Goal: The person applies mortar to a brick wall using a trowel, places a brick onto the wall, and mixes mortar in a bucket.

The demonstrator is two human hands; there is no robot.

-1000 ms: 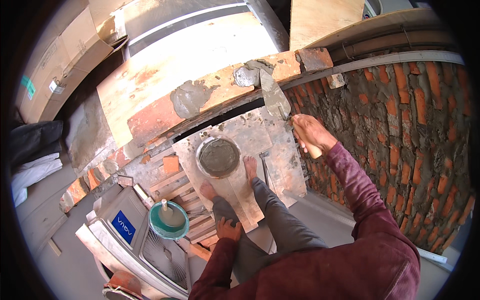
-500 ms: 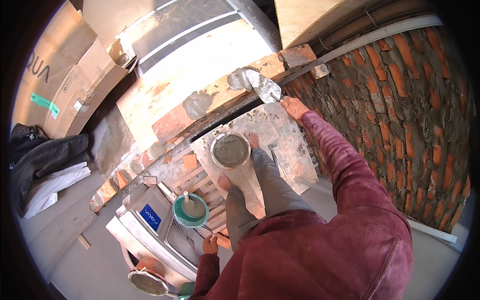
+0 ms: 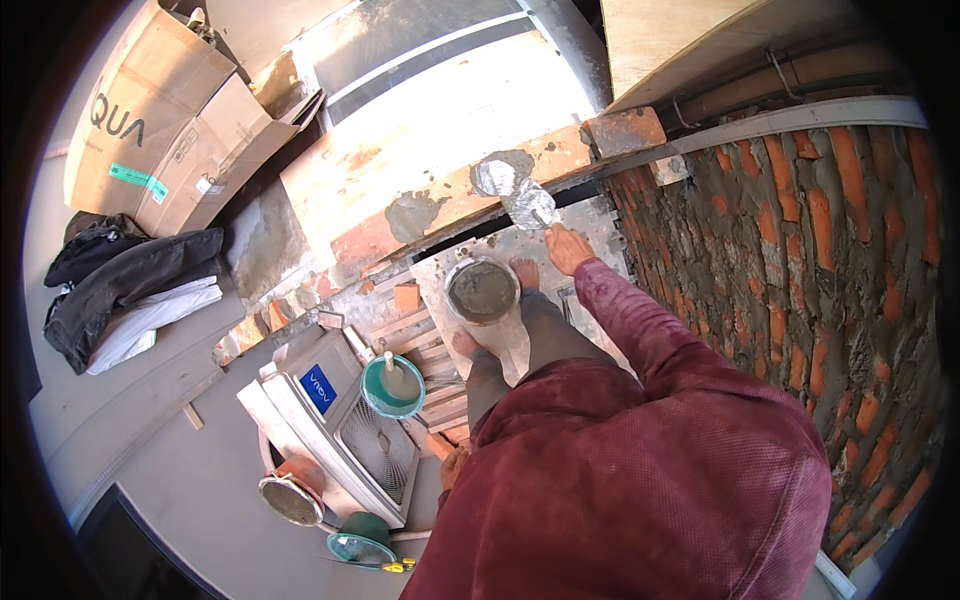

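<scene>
Your right hand (image 3: 567, 249) grips trowel (image 3: 531, 207) — likely light, stiff; best held by handle. Left hand (image 3: 455, 466) — can't tell fingers.

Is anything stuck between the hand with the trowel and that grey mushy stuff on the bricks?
Nothing visible blocks it. Only the trowel itself lies between the right hand and the grey mortar on the brick ledge.
</scene>
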